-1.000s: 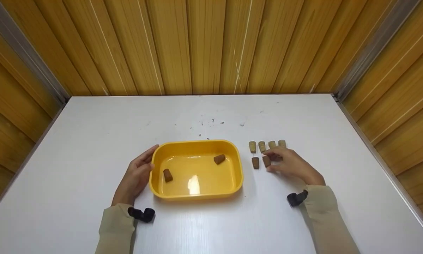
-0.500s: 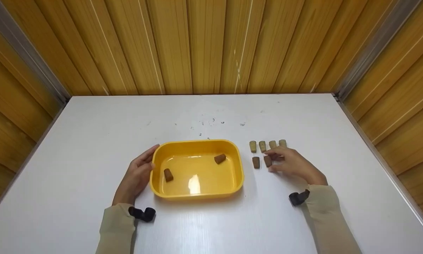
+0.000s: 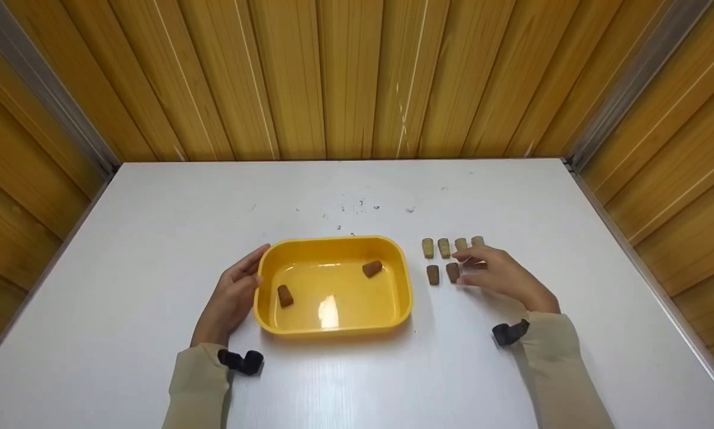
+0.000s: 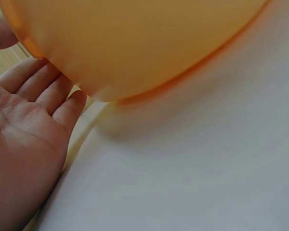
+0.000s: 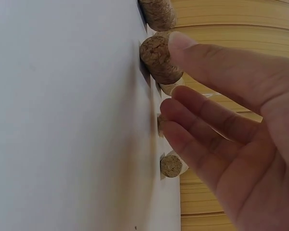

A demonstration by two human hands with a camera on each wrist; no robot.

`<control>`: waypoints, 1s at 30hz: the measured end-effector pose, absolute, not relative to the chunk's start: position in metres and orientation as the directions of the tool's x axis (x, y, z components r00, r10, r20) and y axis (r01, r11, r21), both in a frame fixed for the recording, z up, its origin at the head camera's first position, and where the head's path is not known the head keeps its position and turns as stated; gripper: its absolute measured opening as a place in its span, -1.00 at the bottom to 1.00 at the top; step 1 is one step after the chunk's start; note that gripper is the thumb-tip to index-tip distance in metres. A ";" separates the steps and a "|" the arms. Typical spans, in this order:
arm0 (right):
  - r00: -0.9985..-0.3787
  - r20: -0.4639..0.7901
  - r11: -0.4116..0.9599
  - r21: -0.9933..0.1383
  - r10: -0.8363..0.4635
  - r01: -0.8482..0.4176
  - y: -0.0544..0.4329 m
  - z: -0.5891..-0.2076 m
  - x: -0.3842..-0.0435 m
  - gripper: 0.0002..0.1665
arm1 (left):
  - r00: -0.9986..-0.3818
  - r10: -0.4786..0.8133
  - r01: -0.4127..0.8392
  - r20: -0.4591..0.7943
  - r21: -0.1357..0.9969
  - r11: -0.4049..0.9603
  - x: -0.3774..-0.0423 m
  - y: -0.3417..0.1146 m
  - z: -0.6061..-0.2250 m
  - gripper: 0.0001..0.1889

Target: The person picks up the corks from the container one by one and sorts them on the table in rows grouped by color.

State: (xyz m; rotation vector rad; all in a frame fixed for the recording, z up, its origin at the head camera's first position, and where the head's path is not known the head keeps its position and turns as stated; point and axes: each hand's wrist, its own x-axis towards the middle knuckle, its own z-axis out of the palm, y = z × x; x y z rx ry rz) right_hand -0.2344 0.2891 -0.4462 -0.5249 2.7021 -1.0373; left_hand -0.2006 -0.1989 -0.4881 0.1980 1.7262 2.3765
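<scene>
On the table stands a yellow tray (image 3: 333,332) with two brown corks inside, one at the left (image 3: 284,296) and one toward the upper right (image 3: 372,269). My left hand (image 3: 228,301) rests against the tray's left side; the left wrist view shows its fingers (image 4: 50,94) extended along the outer wall. To the right of the tray, two brown corks, a nearer one (image 3: 433,274) and another (image 3: 453,273), lie side by side. My right hand (image 3: 502,277) is beside the second one, thumb and fingers spread apart, with nothing gripped. Its thumb tip overlaps that cork (image 5: 159,60) in the right wrist view.
Behind the brown corks is a row of several light corks (image 3: 428,248); the right hand's fingers partly cover the rightmost ones. Small dark marks (image 3: 360,207) dot the white table (image 3: 184,202). Wood-patterned panels (image 3: 345,77) enclose the back and sides.
My right hand has let go of the second brown cork and drawn slightly to the right, its fingers parting. That cork now lies in line with the first. My left hand has stayed at the tray.
</scene>
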 end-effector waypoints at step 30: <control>-0.863 -0.014 0.669 -0.638 -0.505 -0.381 0.238 -0.391 -0.250 -0.57 | -0.974 0.225 -0.103 -0.034 0.947 -0.304 -0.201 -0.199 -0.488 -0.35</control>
